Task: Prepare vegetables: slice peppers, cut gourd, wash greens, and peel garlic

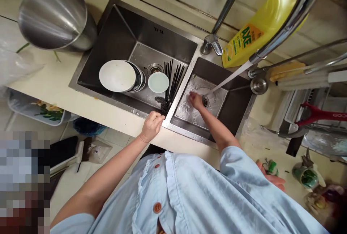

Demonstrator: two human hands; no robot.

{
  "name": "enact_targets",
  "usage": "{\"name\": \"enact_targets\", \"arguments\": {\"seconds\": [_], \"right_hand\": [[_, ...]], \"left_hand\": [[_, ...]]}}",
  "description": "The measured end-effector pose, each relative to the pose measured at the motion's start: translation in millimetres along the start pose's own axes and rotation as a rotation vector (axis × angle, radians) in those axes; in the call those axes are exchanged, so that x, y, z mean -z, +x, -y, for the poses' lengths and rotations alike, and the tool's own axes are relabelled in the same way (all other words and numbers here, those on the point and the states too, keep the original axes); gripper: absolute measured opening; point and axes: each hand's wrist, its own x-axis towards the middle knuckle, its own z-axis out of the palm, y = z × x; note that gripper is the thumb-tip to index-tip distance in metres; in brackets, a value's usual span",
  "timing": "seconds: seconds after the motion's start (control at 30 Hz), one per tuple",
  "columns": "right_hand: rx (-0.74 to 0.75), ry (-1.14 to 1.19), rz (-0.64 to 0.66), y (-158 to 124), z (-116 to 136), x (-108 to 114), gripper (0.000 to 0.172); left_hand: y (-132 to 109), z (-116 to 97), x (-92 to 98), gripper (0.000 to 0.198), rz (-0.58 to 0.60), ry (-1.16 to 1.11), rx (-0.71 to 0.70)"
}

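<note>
My left hand (153, 125) is curled into a loose fist at the front rim of the double sink (127, 109), with nothing showing in it. Just beyond it, in the left basin, lies a dark scrubber (162, 103) beside black chopsticks (177, 80). A pale green bowl (158, 83) and a stack of dishes topped by a white bowl (117, 76) sit there too. Down in the right basin, my right hand (195, 100) is next to the drain (205, 101) on the wet floor, left of the running water (230, 80); its fingers are blurred.
The chrome faucet (287, 24) arches over the right basin. Behind that basin stands a yellow AXE detergent bottle (260, 28). A large steel pot (54, 17) is on the left counter. A red-handled tool (320, 114) lies by the rack at right.
</note>
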Motion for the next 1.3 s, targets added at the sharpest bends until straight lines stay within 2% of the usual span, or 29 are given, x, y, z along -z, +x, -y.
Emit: {"name": "enact_targets", "arguments": {"seconds": [0.13, 0.2, 0.23, 0.33, 0.4, 0.43, 0.5, 0.57, 0.6, 0.7, 0.73, 0.8, 0.87, 0.9, 0.93, 0.97, 1.07, 1.13, 1.2, 1.3], "right_hand": [[0.021, -0.048, -0.210, 78, 12, 16, 0.045], [0.037, -0.075, -0.233, 97, 14, 7, 0.043], [0.049, -0.086, -0.230, 97, 16, -4, 0.042], [0.093, -0.136, -0.214, 61, 18, -46, 0.043], [0.159, -0.207, -0.104, 20, 13, -68, 0.039], [0.232, -0.254, -0.006, 2, 8, -74, 0.036], [0.438, -0.345, 0.234, -26, -9, -74, 0.030], [0.516, -0.431, 0.368, -38, -30, -59, 0.027], [0.471, -0.474, 0.357, -39, -40, -50, 0.028], [0.219, -0.572, 0.134, -39, -52, -35, 0.035], [0.226, -0.578, 0.096, -40, -50, -37, 0.035], [0.424, -0.559, 0.154, -44, -38, -51, 0.031], [0.721, -0.521, 0.313, -44, -27, -66, 0.027], [0.800, -0.522, 0.360, -41, -24, -69, 0.027], [0.802, -0.542, 0.362, -36, -24, -68, 0.027], [0.734, -0.575, 0.319, -29, -26, -63, 0.029], [0.374, -0.673, 0.090, -10, -43, -34, 0.035], [0.215, -0.687, -0.008, -8, -48, -20, 0.038], [0.175, -0.682, -0.027, -18, -45, -19, 0.037], [0.247, -0.581, 0.098, -42, -39, -30, 0.028]], "left_hand": [[0, 0, 0.5, 0.021, -0.012, 0.055, -0.052], [1, -1, 0.6, 0.022, -0.018, 0.077, -0.072], [1, -1, 0.6, 0.022, -0.021, 0.087, -0.080], [3, -2, 0.6, 0.022, -0.034, 0.110, -0.097], [4, -2, 0.8, 0.022, -0.037, 0.116, -0.100], [4, -3, 0.8, 0.021, -0.037, 0.118, -0.099], [5, -3, 0.8, 0.021, -0.033, 0.121, -0.089], [5, -3, 0.3, 0.021, -0.029, 0.119, -0.081], [5, -3, -0.1, 0.020, -0.027, 0.114, -0.077], [5, -3, -1.1, 0.020, -0.025, 0.101, -0.071], [5, -3, -1.3, 0.020, -0.028, 0.102, -0.074], [5, -2, -1.4, 0.020, -0.034, 0.113, -0.088], [5, -2, -1.1, 0.020, -0.043, 0.118, -0.111], [5, -2, -0.8, 0.020, -0.046, 0.116, -0.123], [5, -2, -0.6, 0.020, -0.053, 0.111, -0.135], [5, -2, -0.4, 0.021, -0.058, 0.107, -0.144], [6, -2, -0.1, 0.022, -0.070, 0.108, -0.166], [7, -2, -0.2, 0.021, -0.077, 0.114, -0.174], [7, -2, -0.6, 0.020, -0.083, 0.115, -0.180], [7, -2, -1.4, 0.020, -0.089, 0.109, -0.192]]}}
